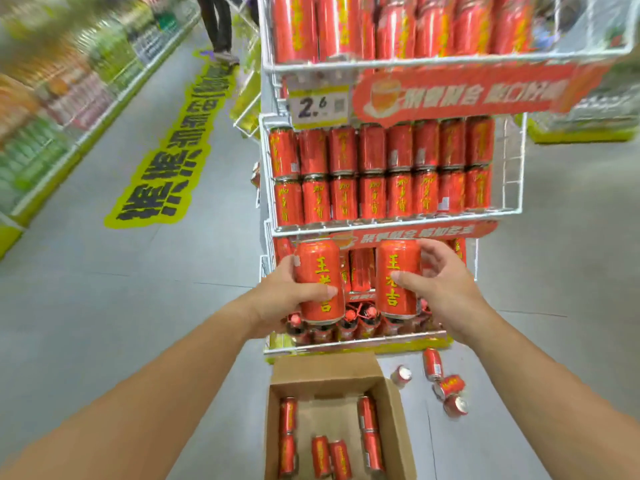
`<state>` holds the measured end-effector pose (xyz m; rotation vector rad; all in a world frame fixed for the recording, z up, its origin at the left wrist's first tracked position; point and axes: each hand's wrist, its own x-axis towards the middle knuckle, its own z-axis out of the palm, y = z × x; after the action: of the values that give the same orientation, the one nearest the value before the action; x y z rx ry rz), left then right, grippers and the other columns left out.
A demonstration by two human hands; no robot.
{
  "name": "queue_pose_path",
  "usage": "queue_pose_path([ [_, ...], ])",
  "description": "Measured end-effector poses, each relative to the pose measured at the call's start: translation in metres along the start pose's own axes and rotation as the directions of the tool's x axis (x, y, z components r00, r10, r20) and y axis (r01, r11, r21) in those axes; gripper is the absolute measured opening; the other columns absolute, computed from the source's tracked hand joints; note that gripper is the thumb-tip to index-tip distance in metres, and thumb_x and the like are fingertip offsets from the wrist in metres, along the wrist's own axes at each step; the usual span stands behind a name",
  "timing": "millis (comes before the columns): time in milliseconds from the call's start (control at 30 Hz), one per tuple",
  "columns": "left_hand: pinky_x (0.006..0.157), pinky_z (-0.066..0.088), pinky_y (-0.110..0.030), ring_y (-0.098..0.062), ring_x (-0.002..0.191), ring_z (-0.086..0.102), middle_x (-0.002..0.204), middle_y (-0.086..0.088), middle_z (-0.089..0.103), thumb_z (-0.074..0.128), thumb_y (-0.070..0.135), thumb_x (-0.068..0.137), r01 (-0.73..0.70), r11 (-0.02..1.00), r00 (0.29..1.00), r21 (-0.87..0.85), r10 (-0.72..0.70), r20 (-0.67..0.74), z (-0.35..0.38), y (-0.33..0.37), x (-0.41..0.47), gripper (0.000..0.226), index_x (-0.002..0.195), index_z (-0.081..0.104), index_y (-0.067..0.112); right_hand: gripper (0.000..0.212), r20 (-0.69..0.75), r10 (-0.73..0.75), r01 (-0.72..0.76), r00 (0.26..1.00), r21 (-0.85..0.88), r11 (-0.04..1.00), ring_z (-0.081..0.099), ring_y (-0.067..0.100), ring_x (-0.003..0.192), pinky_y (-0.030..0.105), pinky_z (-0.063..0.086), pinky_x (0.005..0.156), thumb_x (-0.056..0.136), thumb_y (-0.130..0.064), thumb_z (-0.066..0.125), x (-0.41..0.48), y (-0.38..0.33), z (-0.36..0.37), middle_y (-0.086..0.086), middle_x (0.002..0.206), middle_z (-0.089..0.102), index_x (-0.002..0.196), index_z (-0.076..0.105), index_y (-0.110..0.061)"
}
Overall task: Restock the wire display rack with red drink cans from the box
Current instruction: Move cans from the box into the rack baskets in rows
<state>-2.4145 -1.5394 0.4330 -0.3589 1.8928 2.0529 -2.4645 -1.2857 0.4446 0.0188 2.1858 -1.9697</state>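
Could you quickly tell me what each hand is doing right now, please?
Left hand: closed around an upright red can.
Right hand: closed around a second upright red can.

Glossy red metal cans [320,282], white-coated wire rack [512,188], matt brown cardboard box [398,410], smooth grey floor [86,289] with slight sheen

Each hand, left hand [277,299] and right hand [446,289], grips a red can before the wire rack [512,209].
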Motion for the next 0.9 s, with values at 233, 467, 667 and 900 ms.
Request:
queue_pose_path([
  [233, 0.075, 0.060, -0.033, -0.026, 0.101, 0.075, 0.117, -0.014, 0.074, 0.090, 0.017, 0.061, -0.208, 0.978, 0.978, 0.029, 0.209, -0.017, -0.007, 0.127, -0.044, 0.076, 0.130, 0.057, 0.011, 0.056, -0.085, -0.198, 0.197, 0.977, -0.019, 0.980, 0.065, 0.010, 0.101, 0.029, 0.056, 0.078, 0.074, -0.006, 0.085, -0.019, -0.125, -0.002, -0.003, 0.117, 0.065, 0.118, 0.057, -0.025],
  [467, 0.074, 0.062, -0.033, -0.022, 0.093, 0.076, 0.105, -0.009, 0.077, 0.089, 0.008, 0.074, -0.352, 0.924, 0.925, 0.146, 0.368, -0.099, -0.004, 0.229, -0.063, 0.043, 0.112, 0.071, 0.009, 0.060, -0.132, -0.346, 0.349, 0.929, -0.004, 0.937, 0.058, -0.002, 0.101, 0.023, 0.050, 0.081, 0.076, -0.013, 0.086, -0.023, -0.211, -0.008, -0.014, 0.114, 0.060, 0.122, 0.052, -0.030],
  [667, 0.080, 0.060, -0.037, -0.027, 0.096, 0.076, 0.099, -0.007, 0.079, 0.090, 0.012, 0.073, -0.399, 0.892, 0.881, 0.211, 0.437, -0.180, 0.015, 0.287, -0.050, 0.036, 0.105, 0.074, 0.009, 0.053, -0.107, -0.369, 0.368, 0.923, -0.024, 0.929, 0.061, 0.007, 0.104, 0.028, 0.054, 0.084, 0.075, -0.011, 0.086, 0.004, -0.248, -0.024, -0.008, 0.113, 0.063, 0.113, 0.056, -0.033],
  [900, 0.085, 0.062, -0.040, -0.022, 0.091, 0.077, 0.100, -0.004, 0.078, 0.098, 0.025, 0.063, -0.406, 0.851, 0.839, 0.334, 0.492, -0.233, 0.035, 0.324, -0.012, 0.067, 0.120, 0.064, 0.018, 0.058, -0.026, -0.398, 0.395, 0.917, -0.074, 0.916, 0.053, -0.004, 0.095, 0.021, 0.049, 0.074, 0.077, -0.017, 0.085, 0.062, -0.286, -0.056, -0.017, 0.110, 0.054, 0.121, 0.050, -0.031],
])
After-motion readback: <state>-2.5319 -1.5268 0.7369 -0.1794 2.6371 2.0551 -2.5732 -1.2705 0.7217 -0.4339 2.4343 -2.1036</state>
